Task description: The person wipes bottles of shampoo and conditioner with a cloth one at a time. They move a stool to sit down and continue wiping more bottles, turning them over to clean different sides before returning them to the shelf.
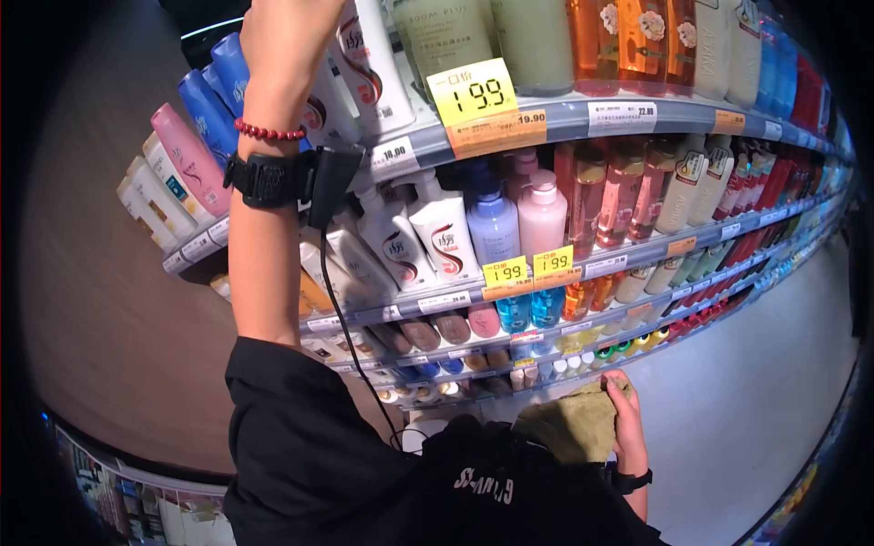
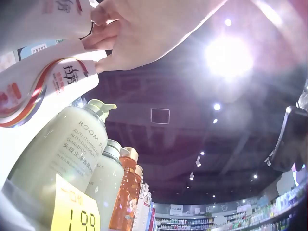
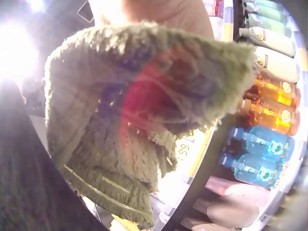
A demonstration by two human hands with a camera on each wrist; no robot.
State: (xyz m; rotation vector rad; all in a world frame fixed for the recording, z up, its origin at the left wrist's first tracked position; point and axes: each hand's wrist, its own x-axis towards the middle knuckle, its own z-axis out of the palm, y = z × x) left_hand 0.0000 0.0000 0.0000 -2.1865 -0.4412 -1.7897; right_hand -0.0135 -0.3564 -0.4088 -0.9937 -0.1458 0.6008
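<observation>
My left hand (image 1: 289, 50) reaches up to the top shelf at the upper edge of the head view, its fingertips cut off there. In the left wrist view the bent fingers of this hand (image 2: 137, 36) grip the top end of a white bottle (image 2: 53, 79) with a red swoosh. A second white bottle (image 2: 43, 21) is close beside the fingers. Low in front of my body, my right hand (image 1: 628, 423) holds a folded, fuzzy olive-green cloth (image 1: 574, 420). This cloth (image 3: 110, 106) fills much of the right wrist view and hides most of the fingers.
Green pump bottles (image 1: 537, 45) and orange bottles (image 1: 628, 41) stand along the top shelf. A yellow price tag (image 1: 472, 93) sticks up from its edge. Pink (image 1: 543, 214) and white pump bottles (image 1: 442, 227) fill the shelf below. A black cable (image 1: 332, 291) hangs from the left wrist.
</observation>
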